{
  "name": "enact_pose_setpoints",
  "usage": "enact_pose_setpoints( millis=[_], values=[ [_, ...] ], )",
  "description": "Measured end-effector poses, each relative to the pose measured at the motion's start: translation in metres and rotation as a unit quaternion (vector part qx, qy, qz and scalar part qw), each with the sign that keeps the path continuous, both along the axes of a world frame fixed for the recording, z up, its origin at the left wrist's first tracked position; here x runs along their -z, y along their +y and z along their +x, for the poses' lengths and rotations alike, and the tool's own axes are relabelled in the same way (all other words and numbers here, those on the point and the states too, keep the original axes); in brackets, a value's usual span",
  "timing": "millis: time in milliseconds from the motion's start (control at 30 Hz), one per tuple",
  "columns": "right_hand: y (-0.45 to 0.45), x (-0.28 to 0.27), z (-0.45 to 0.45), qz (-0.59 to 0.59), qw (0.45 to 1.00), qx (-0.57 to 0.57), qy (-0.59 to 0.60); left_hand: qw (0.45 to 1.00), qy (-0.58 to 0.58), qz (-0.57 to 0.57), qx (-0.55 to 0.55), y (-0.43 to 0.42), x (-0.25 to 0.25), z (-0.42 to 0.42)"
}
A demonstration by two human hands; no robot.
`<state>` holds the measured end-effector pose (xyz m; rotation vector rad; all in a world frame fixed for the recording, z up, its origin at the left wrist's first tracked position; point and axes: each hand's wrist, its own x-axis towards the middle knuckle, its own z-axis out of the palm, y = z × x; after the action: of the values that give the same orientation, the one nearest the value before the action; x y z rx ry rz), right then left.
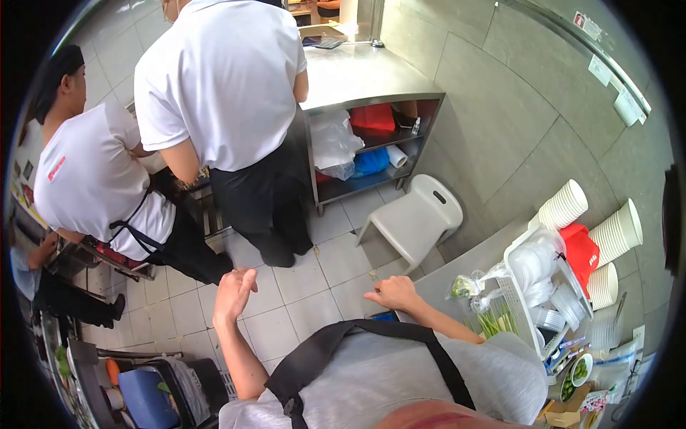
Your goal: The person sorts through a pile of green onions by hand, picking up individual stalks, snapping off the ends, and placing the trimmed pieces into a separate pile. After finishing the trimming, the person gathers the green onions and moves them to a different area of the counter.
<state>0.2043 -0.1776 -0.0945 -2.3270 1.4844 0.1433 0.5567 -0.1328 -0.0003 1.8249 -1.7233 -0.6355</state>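
My left hand (234, 294) is raised over the tiled floor in the middle of the head view. Its fingers are loosely curled and I see nothing in them. Across from it, my right hand (394, 293) is also curled, thumb toward the left, with nothing visible in it. A small blue item (386, 316) shows just below that hand; its kind is unclear. Closest to my right hand are a white plastic stool (413, 218) and the edge of a metal counter (464, 268). Green stalks (496, 322) lie on the counter by my right forearm.
Two people in white shirts (221, 79) (96, 179) stand ahead on the left. A steel shelf unit (371, 89) holds bags. Stacked white cups (614, 232), a white basket (522, 304) of plastic lids and a bag of greens (468, 286) crowd the right counter. A black bin (204, 386) stands lower left.
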Motion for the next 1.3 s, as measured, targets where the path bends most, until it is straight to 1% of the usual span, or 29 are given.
enact_pose_setpoints(
  millis=[100,133,200,333,400,433,467,500,533,567,633,667,767,800,1000,1133,1233,1300],
  values=[
    [0.001,0.003,0.000,0.012,1.000,0.005,0.013,0.999,-0.024,0.033,0.016,0.005,-0.003,-0.008],
    [-0.001,0.010,-0.001,-0.003,1.000,0.001,0.013,0.999,-0.023,0.035,0.015,0.007,0.000,-0.009],
    [0.000,0.014,-0.002,-0.017,1.000,-0.003,0.014,0.999,-0.043,-0.010,0.031,0.011,0.010,-0.007],
    [0.001,0.008,-0.002,-0.018,1.000,-0.002,0.023,0.998,-0.057,0.007,0.007,0.017,0.017,-0.007],
    [0.003,0.005,0.002,-0.013,0.999,-0.025,0.030,0.992,-0.124,0.000,0.019,0.021,0.015,-0.006],
    [0.002,0.005,0.002,-0.016,0.999,-0.007,0.031,0.994,-0.110,0.015,0.011,0.022,0.015,-0.005],
    [0.001,0.005,0.003,-0.018,0.999,0.001,0.032,0.997,-0.071,-0.007,-0.001,0.025,0.025,-0.002],
    [0.001,0.004,0.006,-0.018,0.999,0.004,0.038,0.996,-0.077,-0.051,0.008,0.027,0.026,-0.002],
    [0.002,0.002,0.008,-0.017,0.999,0.009,0.043,0.996,-0.077,-0.043,0.002,0.029,0.020,-0.004],
    [0.003,0.000,0.010,-0.008,0.998,-0.031,0.047,0.997,-0.069,-0.029,-0.006,0.033,0.011,-0.007],
    [0.003,-0.003,0.013,-0.008,0.999,0.012,0.051,0.997,-0.073,-0.020,-0.015,0.035,0.015,-0.003],
    [0.003,-0.004,0.014,-0.005,0.999,-0.009,0.054,0.998,-0.061,0.005,-0.019,0.037,0.013,-0.003],
    [0.003,-0.004,0.015,-0.024,0.999,0.001,0.033,0.997,-0.065,0.014,-0.042,0.044,0.014,-0.003],
    [0.003,-0.004,0.015,-0.026,0.999,0.004,0.033,0.996,-0.067,0.035,-0.051,0.046,0.015,-0.003],
    [0.003,-0.001,0.013,-0.028,0.999,0.018,0.018,0.995,-0.058,0.050,-0.063,0.053,0.018,-0.001],
    [0.004,-0.003,0.013,-0.021,0.999,0.024,0.030,0.994,-0.077,0.045,-0.061,0.051,0.012,0.001],
    [0.003,-0.003,0.013,-0.016,0.999,0.027,0.018,0.994,-0.092,0.028,-0.044,0.049,0.012,0.001],
    [0.003,-0.001,0.013,-0.022,1.000,0.020,0.004,0.995,-0.084,0.043,-0.043,0.049,0.007,-0.003]
  ],
)
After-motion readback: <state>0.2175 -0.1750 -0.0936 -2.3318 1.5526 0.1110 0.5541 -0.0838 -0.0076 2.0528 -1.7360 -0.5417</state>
